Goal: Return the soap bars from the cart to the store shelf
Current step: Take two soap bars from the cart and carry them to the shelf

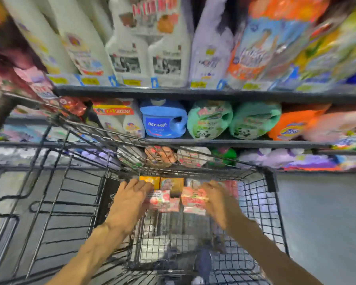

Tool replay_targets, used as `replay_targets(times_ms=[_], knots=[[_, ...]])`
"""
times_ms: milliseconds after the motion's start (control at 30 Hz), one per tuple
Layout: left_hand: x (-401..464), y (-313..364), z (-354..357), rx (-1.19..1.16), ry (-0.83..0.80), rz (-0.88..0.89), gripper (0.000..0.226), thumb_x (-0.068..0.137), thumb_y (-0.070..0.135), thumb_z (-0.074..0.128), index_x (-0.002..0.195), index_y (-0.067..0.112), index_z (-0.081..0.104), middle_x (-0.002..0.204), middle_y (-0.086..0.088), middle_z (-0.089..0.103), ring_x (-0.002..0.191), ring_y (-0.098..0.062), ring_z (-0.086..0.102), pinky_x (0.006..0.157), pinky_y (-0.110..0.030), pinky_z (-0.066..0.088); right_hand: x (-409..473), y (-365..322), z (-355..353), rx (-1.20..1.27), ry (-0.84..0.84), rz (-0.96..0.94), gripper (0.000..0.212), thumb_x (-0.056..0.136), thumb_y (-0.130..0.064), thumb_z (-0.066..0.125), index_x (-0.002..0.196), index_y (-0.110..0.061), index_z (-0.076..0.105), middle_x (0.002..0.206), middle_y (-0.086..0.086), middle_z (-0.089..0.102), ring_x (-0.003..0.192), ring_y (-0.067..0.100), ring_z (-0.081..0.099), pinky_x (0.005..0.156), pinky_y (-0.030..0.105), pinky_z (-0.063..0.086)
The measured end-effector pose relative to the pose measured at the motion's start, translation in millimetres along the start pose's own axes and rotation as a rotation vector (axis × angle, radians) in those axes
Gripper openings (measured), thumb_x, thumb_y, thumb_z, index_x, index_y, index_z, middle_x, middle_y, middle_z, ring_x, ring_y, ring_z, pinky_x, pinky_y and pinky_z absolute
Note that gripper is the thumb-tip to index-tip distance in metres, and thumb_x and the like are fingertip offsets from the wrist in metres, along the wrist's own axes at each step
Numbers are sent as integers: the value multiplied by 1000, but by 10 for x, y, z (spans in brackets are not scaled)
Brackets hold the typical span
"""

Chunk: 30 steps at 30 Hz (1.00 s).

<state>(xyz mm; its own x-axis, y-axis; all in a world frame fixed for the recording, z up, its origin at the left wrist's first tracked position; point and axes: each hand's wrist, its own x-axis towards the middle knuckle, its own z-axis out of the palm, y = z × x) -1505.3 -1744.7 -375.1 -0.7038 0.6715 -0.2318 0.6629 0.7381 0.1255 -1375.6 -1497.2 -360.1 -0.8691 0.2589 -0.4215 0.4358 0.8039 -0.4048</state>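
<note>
A black wire shopping cart (261, 177) stands against a dark metal store shelf (173, 93) of three visible tiers. At the far end of the cart basket lie the soap bars: on the left, one yellow-orange boxed soap bar (149, 180), then one gold boxed soap bar (173, 184), then a red-and-white pack (231, 187) at the right, partly hidden. In front of these sit the pink-and-white boxed soap bars (162, 199), at least four by count, though blur prevents an exact figure. The left hand (130, 199) reaches into the basket with fingers bent over the left pink box and the yellow-orange box; whether it grips cannot be told. The right hand (219, 199) is motion-blurred, its fingers curled onto the right pink boxes (193, 197); a firm hold cannot be confirmed. On the middle tier stand one blue plastic detergent jug (162, 120), two green detergent pouches (210, 120) and one orange pouch (294, 124).
</note>
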Motion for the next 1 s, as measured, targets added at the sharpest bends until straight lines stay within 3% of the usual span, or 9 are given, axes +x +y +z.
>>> replay_targets(times_ms=[100,200,367,467,567,667,767,900,1000], knots=[[78,289,-542,59,62,118,52,63,43,89,108,32,67,101,9,69,100,-21,61,83,-34,37,-349,132,-602,3,28,31,43,97,-22,57,139,-19,51,137,2,47,130,26,48,106,33,38],[209,650,-1130,54,105,228,52,65,46,86,111,32,66,103,9,69,102,-22,61,82,-37,42,-809,243,-1252,60,185,74,30,95,-28,60,124,-20,59,122,2,54,112,24,54,85,30,41],[374,1521,-2106,63,214,485,47,65,47,82,104,31,61,96,11,62,95,-19,56,73,-35,31,-1770,515,-2203,176,408,80,32,77,-53,62,96,-28,66,85,-5,57,79,14,55,67,29,34],[443,2185,-2604,63,263,649,47,66,46,83,103,30,61,96,9,63,95,-22,58,73,-37,33,-2339,800,-2639,205,500,163,27,79,-38,75,101,-24,68,92,-3,63,82,10,57,68,28,39],[479,2929,-3014,9,319,805,42,73,54,75,105,31,60,97,9,64,94,-22,56,72,-38,38,-2900,1135,-2975,129,589,212,41,79,-39,78,116,-31,63,98,-16,56,87,0,52,69,10,34],[481,3706,-3310,-25,338,977,49,80,69,53,108,30,59,101,9,63,97,-21,56,78,-40,43,-3471,1521,-3243,123,668,285,39,80,-39,78,114,-32,60,91,-19,50,84,1,48,67,12,32],[440,4527,-3485,-85,356,1093,54,78,70,45,106,27,62,98,6,65,94,-24,57,78,-42,44,-4043,1935,-3437,118,753,359,39,79,-42,78,112,-33,61,89,-19,51,82,1,50,66,10,37],[434,5694,-3512,-105,354,1231,51,76,68,51,106,28,61,94,6,64,89,-24,57,73,-40,45,-4800,2583,-3649,159,816,442,39,78,-43,78,112,-29,63,96,-8,62,86,12,60,76,31,48],[453,6619,-3439,-105,344,1313,45,76,60,69,107,28,60,94,7,63,87,-22,54,70,-38,43,-5347,3146,-3836,209,835,483,39,76,-40,80,111,-31,64,98,-7,65,85,10,64,77,32,51]])
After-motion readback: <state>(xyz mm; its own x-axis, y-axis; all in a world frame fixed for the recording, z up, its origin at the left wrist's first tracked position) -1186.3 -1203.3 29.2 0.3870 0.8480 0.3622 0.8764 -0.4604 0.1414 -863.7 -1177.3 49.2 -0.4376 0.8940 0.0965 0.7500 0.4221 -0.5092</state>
